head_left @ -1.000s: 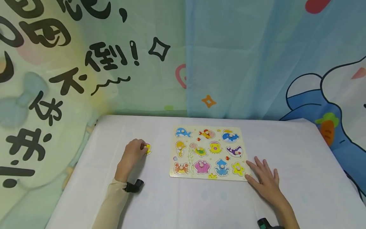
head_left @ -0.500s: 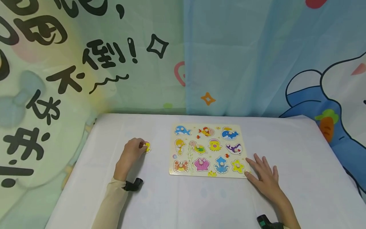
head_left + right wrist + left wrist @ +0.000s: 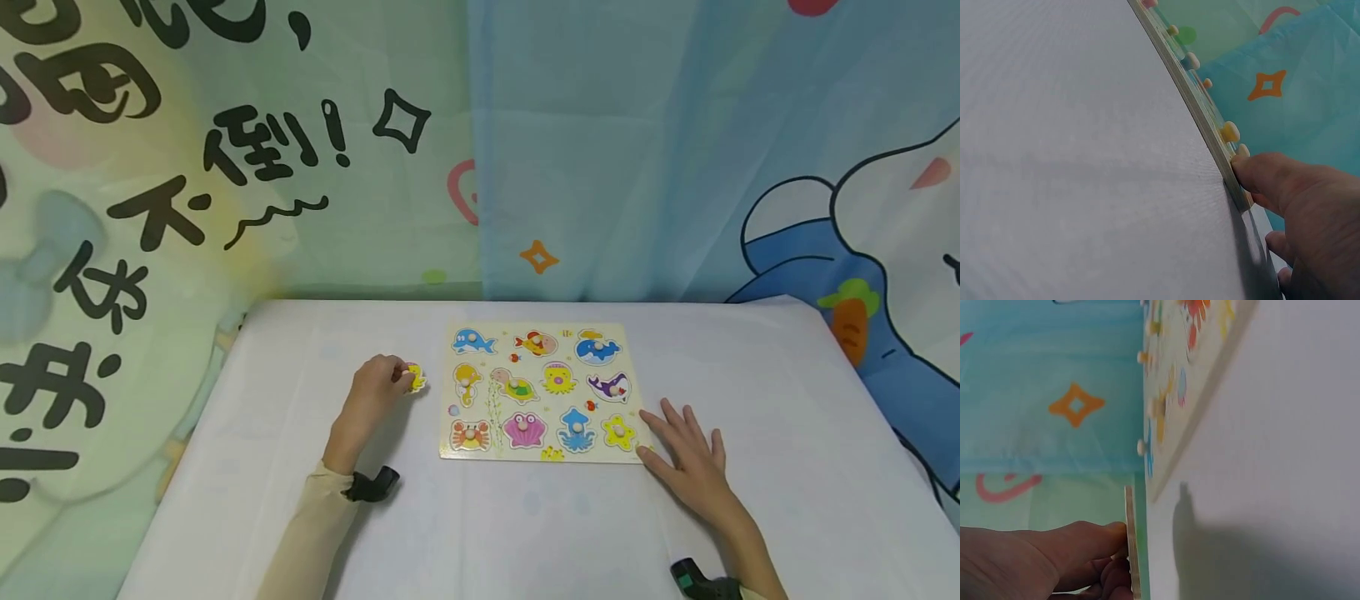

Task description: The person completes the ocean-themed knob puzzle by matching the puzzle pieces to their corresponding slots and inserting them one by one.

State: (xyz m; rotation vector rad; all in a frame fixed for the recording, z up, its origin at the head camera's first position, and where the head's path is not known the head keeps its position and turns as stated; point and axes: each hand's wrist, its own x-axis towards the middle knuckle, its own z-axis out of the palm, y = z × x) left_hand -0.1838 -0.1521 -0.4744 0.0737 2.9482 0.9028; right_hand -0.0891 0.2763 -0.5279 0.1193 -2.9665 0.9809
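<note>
My left hand [image 3: 378, 387] pinches a small yellow puzzle piece [image 3: 416, 378] between thumb and fingers, left of the puzzle board [image 3: 480, 454]. Edge-on in the left wrist view, the piece [image 3: 1132, 544] is a thin wooden slab, raised off the cloth; its knob is hidden by the fingers. The pale board lies flat, with sea-animal pictures and several knobbed pieces: a crab [image 3: 470, 435], a pink shell [image 3: 524, 430], a blue squid [image 3: 576, 430] and a yellow starfish [image 3: 618, 432]. My right hand [image 3: 693, 471] rests with fingers spread at the board's right edge, its thumb [image 3: 1260, 172] touching the corner.
A white cloth [image 3: 517, 533] covers the table. Behind the table hangs a printed curtain [image 3: 600, 167] with large dark characters, and a cartoon figure at right. Black wrist cameras sit on the left wrist [image 3: 372, 485] and the right wrist [image 3: 703, 581].
My left hand has carried the yellow piece to the right, nearer the board. My right hand stays at the board's right edge. The head view has shifted slightly.
</note>
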